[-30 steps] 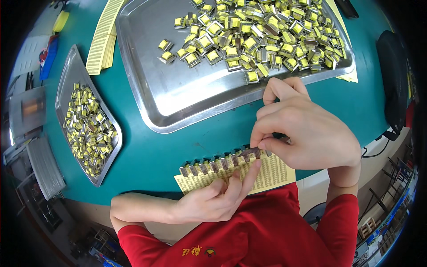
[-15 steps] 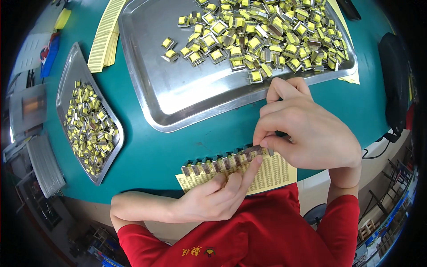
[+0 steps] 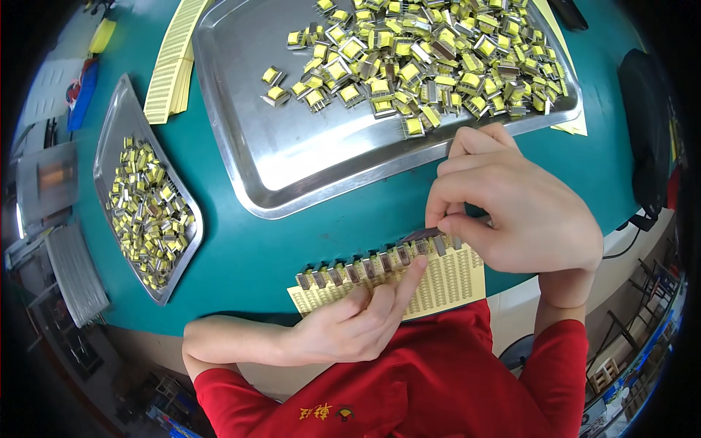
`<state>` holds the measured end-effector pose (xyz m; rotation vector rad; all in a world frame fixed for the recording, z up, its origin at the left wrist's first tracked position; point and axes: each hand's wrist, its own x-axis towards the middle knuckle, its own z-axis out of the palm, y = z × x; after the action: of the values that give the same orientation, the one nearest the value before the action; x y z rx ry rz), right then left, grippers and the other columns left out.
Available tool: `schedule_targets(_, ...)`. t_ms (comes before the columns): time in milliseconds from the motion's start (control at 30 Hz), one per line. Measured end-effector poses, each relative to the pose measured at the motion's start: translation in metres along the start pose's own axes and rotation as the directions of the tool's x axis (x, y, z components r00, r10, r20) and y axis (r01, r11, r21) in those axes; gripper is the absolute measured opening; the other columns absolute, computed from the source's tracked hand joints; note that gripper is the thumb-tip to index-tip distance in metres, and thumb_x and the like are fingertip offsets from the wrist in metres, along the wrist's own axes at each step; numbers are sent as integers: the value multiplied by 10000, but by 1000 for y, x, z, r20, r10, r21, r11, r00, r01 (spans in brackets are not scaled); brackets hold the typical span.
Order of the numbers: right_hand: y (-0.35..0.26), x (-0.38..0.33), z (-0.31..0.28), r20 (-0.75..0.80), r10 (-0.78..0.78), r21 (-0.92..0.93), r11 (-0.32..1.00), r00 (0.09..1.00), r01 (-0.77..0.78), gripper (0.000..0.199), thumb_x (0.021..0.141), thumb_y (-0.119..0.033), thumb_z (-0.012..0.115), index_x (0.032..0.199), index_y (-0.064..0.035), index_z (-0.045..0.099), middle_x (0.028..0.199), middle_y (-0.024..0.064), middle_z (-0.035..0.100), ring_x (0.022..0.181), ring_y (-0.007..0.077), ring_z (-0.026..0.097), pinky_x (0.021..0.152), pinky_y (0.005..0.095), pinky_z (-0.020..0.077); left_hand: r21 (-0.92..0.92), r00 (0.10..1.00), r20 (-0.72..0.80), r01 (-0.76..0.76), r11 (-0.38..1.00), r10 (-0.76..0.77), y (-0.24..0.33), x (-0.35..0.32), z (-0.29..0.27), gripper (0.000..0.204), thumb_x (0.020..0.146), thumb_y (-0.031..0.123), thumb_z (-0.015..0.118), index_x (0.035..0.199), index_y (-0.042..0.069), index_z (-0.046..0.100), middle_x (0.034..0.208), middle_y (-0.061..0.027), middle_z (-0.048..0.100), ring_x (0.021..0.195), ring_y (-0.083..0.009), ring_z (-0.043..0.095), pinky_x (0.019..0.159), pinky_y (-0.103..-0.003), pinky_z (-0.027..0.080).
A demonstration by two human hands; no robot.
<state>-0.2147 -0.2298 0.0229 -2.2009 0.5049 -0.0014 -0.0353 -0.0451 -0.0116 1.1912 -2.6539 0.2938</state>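
Note:
A row of small yellow transformers (image 3: 353, 273) with metal cores lies along the far edge of a yellow printed label sheet (image 3: 456, 281). My left hand (image 3: 358, 321) rests over the near side of the sheet. Its index finger is stretched out with the tip at the row's right part, while the other fingers are bent and hold nothing visible. At the row's right end, my right hand (image 3: 511, 201) pinches a thin dark strip (image 3: 421, 235) between thumb and index finger. The strip lies along the tops of the transformers there; its far end is hidden by the fingers.
A large metal tray (image 3: 252, 201) heaped with loose transformers stands beyond the hands. A smaller metal tray (image 3: 191, 244) of transformers sits at the left. More yellow label sheets (image 3: 168, 80) lie between them. A black object (image 3: 646, 131) is at the table's right edge.
My right hand has shifted slightly to the right with the thin dark strip. My left index fingertip has slid a little left along the row.

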Motion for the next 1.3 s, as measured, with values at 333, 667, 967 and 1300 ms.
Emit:
schedule_targets(333, 4, -8, -10, -12, 62, -76, 995, 998, -63, 107, 716, 10, 647, 758, -86, 667, 683, -12, 532, 836, 190, 501, 851, 319, 359, 25, 999, 51, 13, 1000, -15, 2, -3, -3, 54, 677, 161, 603, 673, 116, 632, 1245, -61, 685, 769, -139, 448, 720, -254, 343)
schedule_targets(667, 6, -7, -6, 7, 17, -64, 998, 1000, -16, 101, 706, -5, 614, 723, -76, 685, 656, -7, 561, 819, 193, 480, 864, 325, 348, 111, 987, -60, 155, 982, -149, 11, -2, 8, 361, 890, 318, 422, 1045, 143, 697, 1248, -9, 679, 1028, -212, 558, 904, -359, 320)
schedule_targets(967, 5, -7, -6, 10, 23, -53, 998, 1000, -23, 100, 707, -6, 614, 721, -75, 687, 653, -9, 560, 816, 192, 474, 853, 326, 344, 83, 972, -19, 235, 969, -234, 18, 1, 9, 341, 873, 361, 467, 1075, 160, 654, 1273, -14, 663, 1092, -199, 548, 941, -366, 314)
schedule_targets(1300, 6, -7, -6, 14, 31, -41, 999, 999, -31, 85, 712, -14, 626, 721, -73, 685, 655, -10, 556, 818, 193, 471, 853, 326, 340, 118, 966, 73, 240, 964, -250, 16, 2, 7, 458, 843, 384, 510, 1204, 162, 685, 1319, 15, 624, 1136, -168, 511, 961, -376, 314)
